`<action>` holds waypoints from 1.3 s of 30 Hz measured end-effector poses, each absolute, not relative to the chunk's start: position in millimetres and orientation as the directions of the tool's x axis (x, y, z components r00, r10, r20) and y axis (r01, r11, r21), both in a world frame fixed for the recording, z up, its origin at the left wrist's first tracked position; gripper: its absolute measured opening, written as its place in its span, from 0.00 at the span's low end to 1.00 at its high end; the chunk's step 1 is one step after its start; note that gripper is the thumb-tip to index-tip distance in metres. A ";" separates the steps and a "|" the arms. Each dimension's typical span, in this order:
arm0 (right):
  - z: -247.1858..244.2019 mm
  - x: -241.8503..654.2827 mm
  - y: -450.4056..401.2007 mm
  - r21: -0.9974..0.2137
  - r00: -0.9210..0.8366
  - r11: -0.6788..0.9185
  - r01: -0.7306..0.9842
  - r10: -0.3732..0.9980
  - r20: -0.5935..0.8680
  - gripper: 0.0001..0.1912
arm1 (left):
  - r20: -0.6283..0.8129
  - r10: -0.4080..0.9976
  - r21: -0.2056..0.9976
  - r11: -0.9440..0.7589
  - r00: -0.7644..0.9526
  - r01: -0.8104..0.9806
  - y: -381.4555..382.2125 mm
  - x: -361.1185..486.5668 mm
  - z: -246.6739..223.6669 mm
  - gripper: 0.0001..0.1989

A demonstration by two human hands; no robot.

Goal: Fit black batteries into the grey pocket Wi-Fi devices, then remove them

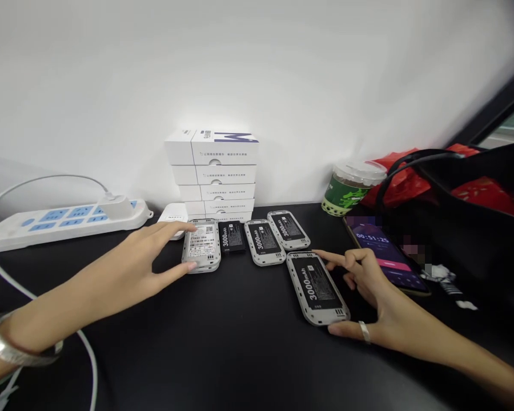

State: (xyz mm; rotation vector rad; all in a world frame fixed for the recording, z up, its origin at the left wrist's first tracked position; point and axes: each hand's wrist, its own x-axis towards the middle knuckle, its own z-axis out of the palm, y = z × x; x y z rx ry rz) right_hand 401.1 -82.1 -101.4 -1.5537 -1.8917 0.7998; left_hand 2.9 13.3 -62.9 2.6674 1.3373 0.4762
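My right hand (368, 291) has its thumb and index finger at opposite ends of a grey-white open-backed device (298, 285) holding a black 3000mAh battery (319, 282). This device lies nearest me on the table. My left hand (141, 262) reaches in from the left, fingers stretched out and thumb apart. Its fingertips touch or overlap the left side of a small stack of open-backed devices (202, 264), the top one showing a printed label instead of a battery. Beside that stack lies a loose black battery (232, 237). Two more battery-filled devices (264, 242) (288, 229) rest farther back.
White boxes (225, 154) are stacked against the wall, a white object (173, 212) beside them. A power strip (60, 222) with a plugged-in charger (115, 206) and cable stands left. Rightward are a drink cup (346, 188), a lit phone (383, 251) and a black bag (475, 228).
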 end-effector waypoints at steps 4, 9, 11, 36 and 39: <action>-97.4 400.7 -79.5 -0.766 -0.218 0.149 0.625 0.976 0.012 0.32 | 0.192 0.760 0.260 -0.649 0.621 0.715 28.1 3.1 -64.5 0.37; -94.1 396.3 -86.5 -0.712 -0.170 0.203 0.673 0.978 0.118 0.34 | 0.121 0.764 0.281 -0.638 0.633 0.717 40.1 10.3 -60.0 0.45; -92.3 389.9 -92.9 -0.674 -0.116 0.261 0.691 0.961 0.253 0.30 | 0.084 0.771 0.296 -0.624 0.631 0.723 43.5 14.1 -58.4 0.48; -75.9 305.0 -86.9 -0.365 -0.606 0.565 0.740 0.795 0.002 0.41 | 0.100 0.724 0.487 -0.634 0.682 0.601 12.6 68.9 -56.6 0.20; -75.8 304.8 -88.2 -0.345 -0.614 0.568 0.748 0.789 -0.033 0.40 | 0.141 0.716 0.334 -0.685 0.684 0.648 35.4 73.0 -61.7 0.22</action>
